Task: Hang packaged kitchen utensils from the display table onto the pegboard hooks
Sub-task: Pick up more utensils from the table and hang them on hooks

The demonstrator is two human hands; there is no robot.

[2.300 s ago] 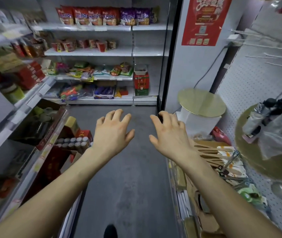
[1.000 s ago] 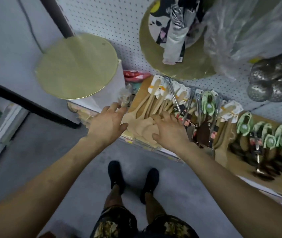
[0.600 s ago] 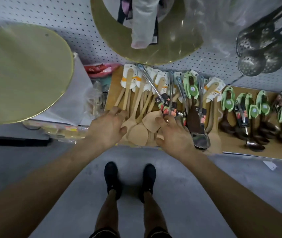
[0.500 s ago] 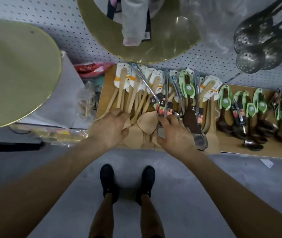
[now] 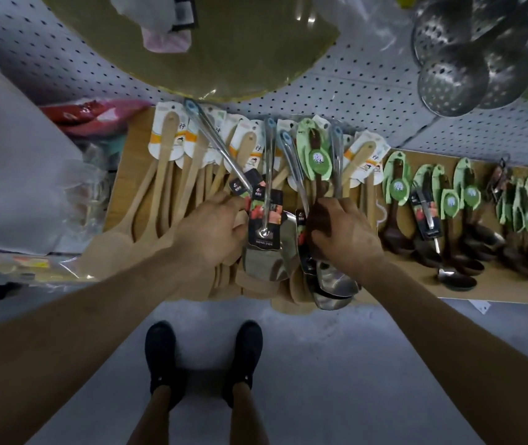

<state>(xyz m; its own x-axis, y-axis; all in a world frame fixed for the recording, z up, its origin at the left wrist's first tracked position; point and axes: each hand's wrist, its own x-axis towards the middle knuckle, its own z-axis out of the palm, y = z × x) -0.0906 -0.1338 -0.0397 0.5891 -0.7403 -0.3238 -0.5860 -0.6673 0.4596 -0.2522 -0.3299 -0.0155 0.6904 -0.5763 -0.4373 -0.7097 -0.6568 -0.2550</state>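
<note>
Left hand (image 5: 211, 234) is touching the steel spatula (image 5: 264, 255), grip unclear; right hand (image 5: 344, 234) is gripping steel ladles (image 5: 336, 284) on the display table (image 5: 500, 293).

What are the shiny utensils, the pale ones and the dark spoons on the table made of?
Metal utensils: probably polished stainless steel, judging by the mirror reflections. Pale spatulas: bare light wood, possibly bamboo, with a matte tan surface. Dark spoons: seemingly dark-stained wood with a slight sheen, though plastic is possible.
</note>
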